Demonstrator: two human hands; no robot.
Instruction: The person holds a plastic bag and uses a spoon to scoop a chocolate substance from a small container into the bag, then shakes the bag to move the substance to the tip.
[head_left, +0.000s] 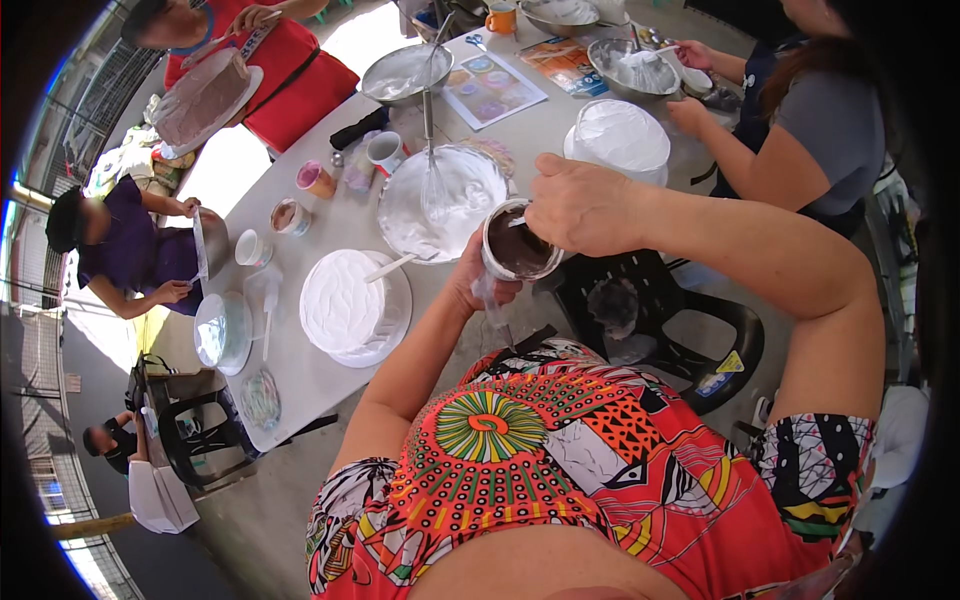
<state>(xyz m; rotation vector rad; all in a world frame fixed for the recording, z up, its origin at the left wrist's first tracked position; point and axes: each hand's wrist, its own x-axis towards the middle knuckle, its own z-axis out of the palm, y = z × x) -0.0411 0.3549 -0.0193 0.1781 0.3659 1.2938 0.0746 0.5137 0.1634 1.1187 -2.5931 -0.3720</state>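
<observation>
Close in front of my body, my left hand (484, 281) grips a white tub (489, 259) of dark brown, chocolate-like filling (517, 247). A clear bag resembling a piping bag (496, 315) hangs below those fingers. My right hand (581, 206) is closed on a pale utensil (517, 221) that dips into the filling; most of its handle is hidden. Just beyond the tub is a large bowl of white cream (480, 214), with a wire whisk (429, 161) upright in it. Left of the bowl stands a white-frosted round cake (341, 307), a pale spatula (390, 268) lying between them.
Co-workers surround the table (300, 397): a person in red (300, 90) with a brown-frosted cake (202, 97), one in purple (142, 247), another in grey (817, 142) beside a white cake (622, 139). Cups such as a pink-filled one (315, 178) stand leftward. A black chair (660, 315) is close right.
</observation>
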